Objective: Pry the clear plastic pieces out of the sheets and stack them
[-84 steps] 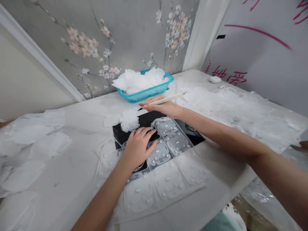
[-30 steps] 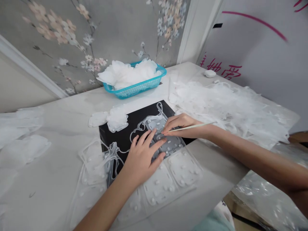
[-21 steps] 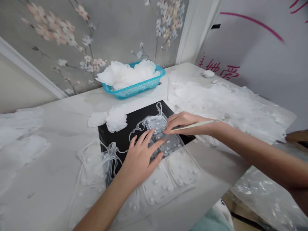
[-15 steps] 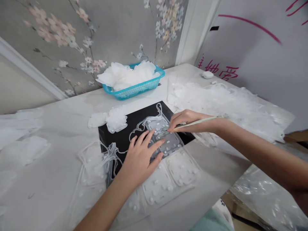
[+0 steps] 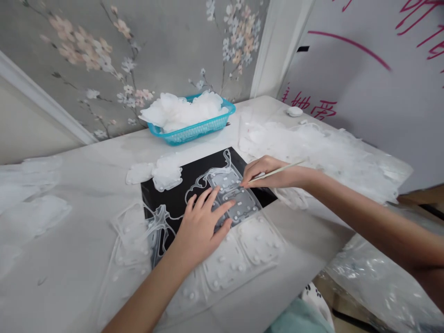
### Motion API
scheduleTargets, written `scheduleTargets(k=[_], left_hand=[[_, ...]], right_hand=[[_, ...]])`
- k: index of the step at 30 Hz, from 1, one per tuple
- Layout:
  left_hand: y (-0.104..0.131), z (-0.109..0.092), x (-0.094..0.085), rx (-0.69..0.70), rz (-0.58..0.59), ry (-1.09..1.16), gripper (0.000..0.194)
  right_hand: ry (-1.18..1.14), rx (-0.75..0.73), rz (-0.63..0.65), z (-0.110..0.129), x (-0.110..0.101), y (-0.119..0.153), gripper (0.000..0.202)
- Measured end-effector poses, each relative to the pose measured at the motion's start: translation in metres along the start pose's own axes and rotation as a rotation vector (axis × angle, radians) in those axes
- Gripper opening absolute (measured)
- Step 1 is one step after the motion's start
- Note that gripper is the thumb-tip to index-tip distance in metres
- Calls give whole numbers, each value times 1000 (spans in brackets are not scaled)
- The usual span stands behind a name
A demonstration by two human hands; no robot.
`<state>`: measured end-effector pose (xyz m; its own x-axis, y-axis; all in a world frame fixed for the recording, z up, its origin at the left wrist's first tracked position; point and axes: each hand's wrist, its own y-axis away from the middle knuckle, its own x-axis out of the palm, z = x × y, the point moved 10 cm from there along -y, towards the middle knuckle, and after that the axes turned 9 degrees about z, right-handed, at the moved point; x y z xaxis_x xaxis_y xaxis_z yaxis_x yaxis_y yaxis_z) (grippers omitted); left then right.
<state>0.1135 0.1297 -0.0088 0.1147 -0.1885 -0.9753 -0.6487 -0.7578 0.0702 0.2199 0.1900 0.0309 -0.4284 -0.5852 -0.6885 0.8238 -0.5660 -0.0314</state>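
Note:
My left hand lies with fingers spread on a translucent, cloudy plastic sheet moulded with rounded panels and small raised nubs. A thin pale stick is pinched in my right hand; its tip meets the sheet near the upper right panel, where the fingers hide the exact contact. Under the sheet's upper part sits a black square board. Curly strips of loose plastic edging trail over the board, left of and above my left hand.
Behind the board stands a blue basket heaped with white cut pieces. A small stack of pieces overlaps the board's left corner. Plastic scraps pile up on the right; more sheets lie far left. Clear plastic bagging hangs below the table edge.
The stick has tilted slightly more upright in my right hand, its tip staying near the same panel. My left hand keeps its place on the sheet. The whole view has shifted a little.

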Motion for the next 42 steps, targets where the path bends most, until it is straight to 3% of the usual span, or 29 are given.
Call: scheduleTargets(k=[6, 10, 17, 21, 26, 30, 32, 34, 38, 42], left_hand=[[2, -11, -8, 73, -90, -43, 35], [1, -22, -5, 192, -70, -28, 36], [-1, -20, -1, 190, -25, -11, 36], [0, -19, -1, 191, -33, -7, 37], [0, -18, -1, 191, -24, 7, 36], [0, -17, -2, 173, -1, 50, 36], [0, -15, -2, 157, 6, 80, 35], [-1, -13, -1, 144, 14, 110, 34], [0, -10, 0, 127, 17, 143, 34], [0, -8, 1, 109, -2, 122, 34]], right_hand=[[27, -82, -139, 1, 10, -1, 17], [103, -166, -108, 15, 22, -6, 19], [101, -207, -57, 25, 23, -18, 20], [332, -284, 0, 32, 32, -17, 26], [794, -277, -119, 29, 39, -18, 34], [779, -220, 15, 21, 44, -28, 35], [603, -153, -1, 17, 25, -30, 32], [408, -45, -133, 9, -12, -28, 24], [221, 149, -567, -17, -112, 6, 20], [153, 188, -904, -29, -200, 59, 24]])
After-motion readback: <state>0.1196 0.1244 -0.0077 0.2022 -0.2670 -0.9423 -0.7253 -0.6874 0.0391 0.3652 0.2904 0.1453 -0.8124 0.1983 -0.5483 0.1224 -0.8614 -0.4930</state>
